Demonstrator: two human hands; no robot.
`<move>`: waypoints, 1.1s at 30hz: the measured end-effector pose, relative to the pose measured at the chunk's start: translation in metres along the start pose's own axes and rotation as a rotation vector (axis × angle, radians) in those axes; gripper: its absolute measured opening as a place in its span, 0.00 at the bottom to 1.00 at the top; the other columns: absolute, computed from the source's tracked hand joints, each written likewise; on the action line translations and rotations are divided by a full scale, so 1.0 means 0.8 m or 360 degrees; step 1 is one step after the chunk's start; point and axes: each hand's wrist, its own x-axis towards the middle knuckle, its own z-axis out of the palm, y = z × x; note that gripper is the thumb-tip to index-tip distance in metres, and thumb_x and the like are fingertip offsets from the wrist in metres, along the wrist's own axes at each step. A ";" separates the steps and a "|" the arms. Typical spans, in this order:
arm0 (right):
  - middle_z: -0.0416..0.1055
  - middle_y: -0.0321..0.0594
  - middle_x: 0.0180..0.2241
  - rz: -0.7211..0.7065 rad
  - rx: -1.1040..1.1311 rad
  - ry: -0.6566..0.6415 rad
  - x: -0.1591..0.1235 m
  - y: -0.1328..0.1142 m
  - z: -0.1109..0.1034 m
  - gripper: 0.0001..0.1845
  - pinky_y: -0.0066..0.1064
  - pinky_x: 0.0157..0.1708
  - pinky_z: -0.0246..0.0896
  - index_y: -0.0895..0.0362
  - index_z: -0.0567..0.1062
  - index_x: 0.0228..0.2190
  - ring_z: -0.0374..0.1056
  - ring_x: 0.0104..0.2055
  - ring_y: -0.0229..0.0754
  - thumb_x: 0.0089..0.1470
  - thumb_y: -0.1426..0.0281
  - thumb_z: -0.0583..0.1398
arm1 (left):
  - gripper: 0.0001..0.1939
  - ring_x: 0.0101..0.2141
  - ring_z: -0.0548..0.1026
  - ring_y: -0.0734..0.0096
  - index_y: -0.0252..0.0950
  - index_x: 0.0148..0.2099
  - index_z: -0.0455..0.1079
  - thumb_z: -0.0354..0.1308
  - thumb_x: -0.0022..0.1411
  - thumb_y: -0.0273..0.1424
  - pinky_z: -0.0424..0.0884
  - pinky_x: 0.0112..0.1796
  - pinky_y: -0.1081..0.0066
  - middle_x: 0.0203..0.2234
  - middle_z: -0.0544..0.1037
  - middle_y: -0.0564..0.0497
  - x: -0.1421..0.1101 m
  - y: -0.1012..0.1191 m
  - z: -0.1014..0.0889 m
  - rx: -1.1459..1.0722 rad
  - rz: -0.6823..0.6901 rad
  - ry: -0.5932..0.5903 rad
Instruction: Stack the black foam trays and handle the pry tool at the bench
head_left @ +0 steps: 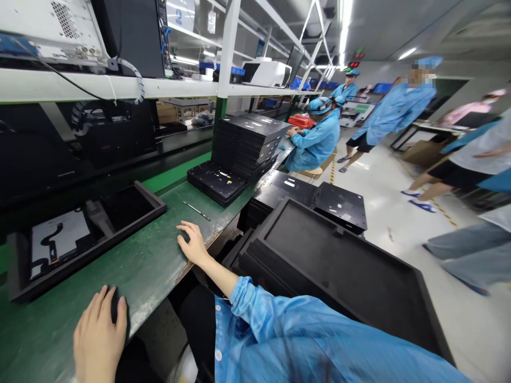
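My left hand (99, 335) rests on the green bench top (151, 266) at the lower left, fingers stretched out and nothing held. Farther along, at the bench's front edge, my right hand (194, 243) is open with slightly bent fingers, also holding nothing. Just beyond it lies a thin metal rod-like tool (196, 210), whose exact kind I cannot make out. Left of the hands stands a black foam tray (91, 268). Inside it is a flat pale panel (64, 236) with a black ribbon cable. Flat black panels (217, 181) lie stacked beyond the tool.
Large black foam trays (339, 255) are piled to the right of my arm, beside more black panels (339, 205). A taller panel stack (247, 138) stands on the bench. A white shelf (179, 90) runs above. A co-worker in blue (315, 138) sits farther down; others stand in the aisle.
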 end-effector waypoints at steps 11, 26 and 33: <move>0.78 0.42 0.59 -0.0129 -0.0075 -0.0120 -0.005 -0.003 0.003 0.14 0.45 0.69 0.65 0.50 0.83 0.50 0.71 0.64 0.48 0.65 0.72 0.64 | 0.31 0.73 0.65 0.40 0.36 0.73 0.68 0.44 0.79 0.46 0.62 0.71 0.41 0.73 0.70 0.35 0.000 0.002 -0.002 0.0008 -0.0024 -0.0020; 0.80 0.41 0.54 -0.0201 -0.0192 -0.0202 -0.006 -0.006 0.004 0.10 0.41 0.65 0.67 0.52 0.82 0.46 0.74 0.58 0.45 0.66 0.74 0.64 | 0.32 0.72 0.66 0.41 0.34 0.71 0.70 0.43 0.78 0.47 0.61 0.71 0.44 0.72 0.71 0.36 0.002 0.009 -0.004 0.0032 -0.0050 -0.0014; 0.81 0.39 0.52 -0.0230 -0.0229 -0.0227 -0.006 -0.006 0.005 0.09 0.40 0.63 0.66 0.51 0.81 0.45 0.75 0.56 0.45 0.66 0.75 0.64 | 0.33 0.72 0.67 0.39 0.31 0.70 0.71 0.42 0.79 0.48 0.63 0.70 0.43 0.71 0.72 0.34 0.003 0.010 -0.005 0.0035 -0.0047 -0.0011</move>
